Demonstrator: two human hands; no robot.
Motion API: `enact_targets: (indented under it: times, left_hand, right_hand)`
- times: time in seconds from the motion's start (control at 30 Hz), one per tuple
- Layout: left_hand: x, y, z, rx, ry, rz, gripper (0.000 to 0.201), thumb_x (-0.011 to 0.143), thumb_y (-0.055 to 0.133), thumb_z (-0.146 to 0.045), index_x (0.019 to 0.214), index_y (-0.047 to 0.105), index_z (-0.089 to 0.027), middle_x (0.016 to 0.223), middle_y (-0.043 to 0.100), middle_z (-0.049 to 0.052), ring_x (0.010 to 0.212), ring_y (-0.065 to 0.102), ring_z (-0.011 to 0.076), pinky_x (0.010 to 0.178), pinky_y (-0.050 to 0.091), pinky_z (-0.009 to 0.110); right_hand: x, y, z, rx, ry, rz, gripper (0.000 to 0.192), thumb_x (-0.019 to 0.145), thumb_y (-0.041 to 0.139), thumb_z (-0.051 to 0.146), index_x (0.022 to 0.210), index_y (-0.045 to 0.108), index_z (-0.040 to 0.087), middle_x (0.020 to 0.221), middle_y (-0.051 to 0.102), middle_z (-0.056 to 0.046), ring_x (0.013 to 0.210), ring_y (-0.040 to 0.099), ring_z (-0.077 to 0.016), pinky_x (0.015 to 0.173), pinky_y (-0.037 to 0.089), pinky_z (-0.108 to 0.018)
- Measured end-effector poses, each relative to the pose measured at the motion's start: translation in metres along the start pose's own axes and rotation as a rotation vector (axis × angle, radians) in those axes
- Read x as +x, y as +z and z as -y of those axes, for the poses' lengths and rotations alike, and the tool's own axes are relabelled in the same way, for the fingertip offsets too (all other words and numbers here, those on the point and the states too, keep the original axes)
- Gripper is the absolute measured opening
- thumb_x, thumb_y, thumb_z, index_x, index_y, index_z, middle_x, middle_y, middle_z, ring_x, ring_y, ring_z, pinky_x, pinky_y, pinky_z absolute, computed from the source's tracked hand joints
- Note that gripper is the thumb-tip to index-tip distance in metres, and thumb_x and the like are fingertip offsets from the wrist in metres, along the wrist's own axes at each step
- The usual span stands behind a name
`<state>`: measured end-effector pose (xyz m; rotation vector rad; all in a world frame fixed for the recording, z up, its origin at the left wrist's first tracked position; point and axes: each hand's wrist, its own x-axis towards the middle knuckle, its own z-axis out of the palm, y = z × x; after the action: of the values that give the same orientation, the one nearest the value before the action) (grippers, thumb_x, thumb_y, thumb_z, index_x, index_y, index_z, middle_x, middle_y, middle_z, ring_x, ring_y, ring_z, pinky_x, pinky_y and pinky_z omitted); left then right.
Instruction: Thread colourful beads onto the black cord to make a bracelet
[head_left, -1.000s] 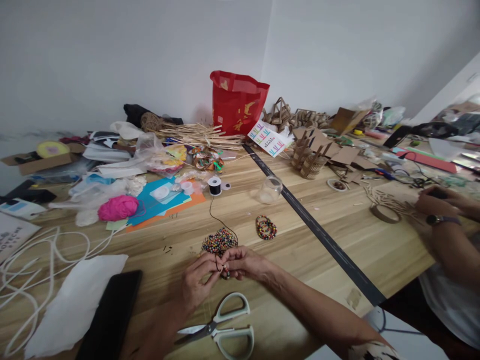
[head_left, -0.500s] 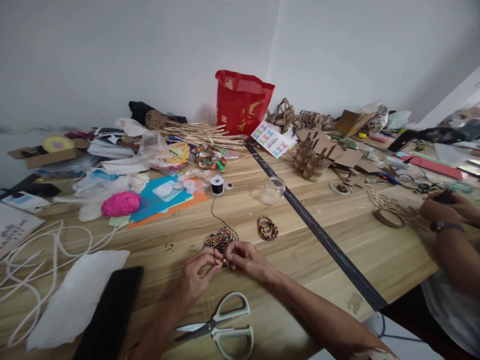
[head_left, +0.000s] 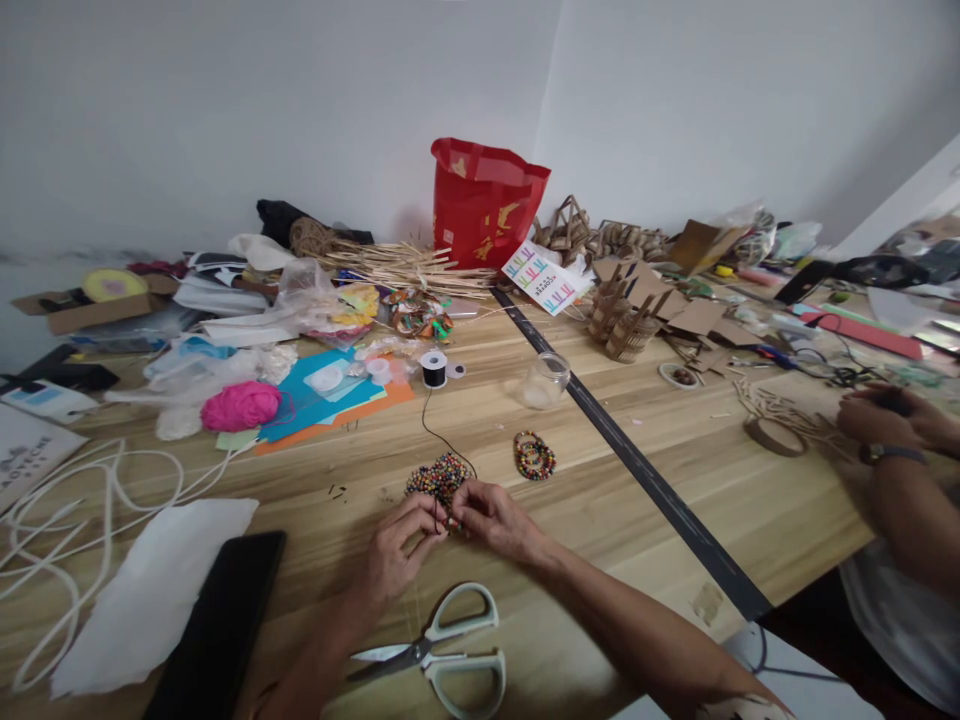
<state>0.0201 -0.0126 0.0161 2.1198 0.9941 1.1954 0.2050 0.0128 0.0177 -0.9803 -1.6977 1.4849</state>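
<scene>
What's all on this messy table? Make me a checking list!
Surface: wooden table, black strip across it.
Job's things: bead pile, black thread running to a spool, beaded rings.
Clutter: scissors, pink yarn, jar, red bag, coloured paper.
Hands: left hand and right hand pinch thread by the beads.
Cables: white cord.
Surroundings: another person's hands, white wall.

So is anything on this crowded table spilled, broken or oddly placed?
Nothing looks broken. The loose heap of multicoloured beads lies straight on the wooden table, uncontained, right by both hands. The white-handled scissors lie open near the table's front edge. White cord sprawls in loops at left.
</scene>
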Motion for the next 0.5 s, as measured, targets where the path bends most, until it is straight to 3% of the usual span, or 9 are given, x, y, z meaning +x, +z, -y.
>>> enact_targets:
  times: [0.27,0.5]
  left_hand:
    - [0.0001,0.0005,-0.0001,-0.071,-0.052,-0.002,0.016,0.084,0.058,-0.017,0.068,0.059,-0.017,0.078,0.065,0.005,0.075,0.063,0.0168,0.07,0.05,0.026]
    - [0.0005,0.0007,0.005,-0.258,-0.324,-0.001,0.013,0.078,0.062,-0.023,0.067,0.058,-0.017,0.071,0.063,0.003,0.07,0.06,0.0167,0.068,0.048,0.027]
  right_hand:
    - [-0.0007,-0.0005,0.0009,-0.212,-0.113,-0.02,0.011,0.085,0.049,0.018,0.076,0.054,0.015,0.065,0.051,0.003,0.06,0.045,-0.0096,0.055,0.035,-0.018]
    - [-0.0052,-0.0034,0.0014,-0.661,-0.493,-0.013,0.014,0.094,0.041,0.019,0.09,0.054,0.015,0.085,0.059,-0.007,0.073,0.055,-0.014,0.064,0.045,-0.023]
